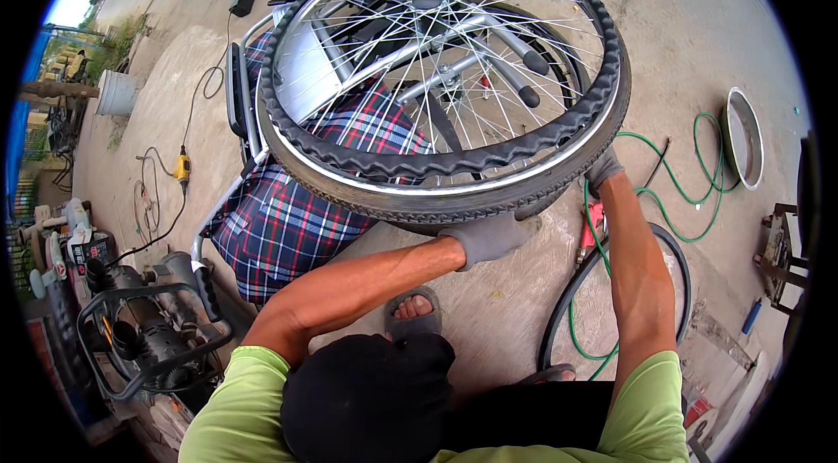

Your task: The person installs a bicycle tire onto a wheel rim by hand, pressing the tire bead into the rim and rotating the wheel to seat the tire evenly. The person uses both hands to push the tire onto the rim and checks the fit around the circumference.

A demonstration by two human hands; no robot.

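Wheelchair, lying tipped on its side on the concrete floor just beyond my feet, its large spoked wheel uppermost. Both my hands are at the near part of the tyre. My left hand, in a grey glove, is set against the tyre's underside; my right hand, likewise gloved, touches its near right edge. The fingers of both are partly hidden, so I cannot tell how far either hand is closed. Plaid fabric spreads beneath the wheel and out to its near left. To the right of my right forearm, a black rubber loop lies on the floor; a red tool is just beside that forearm. Farther right, a green hose winds toward a round metal basin. On the left, a yellow fitting joins a dark cable; a framed machine stands at the near left, and a pale bucket farther off.
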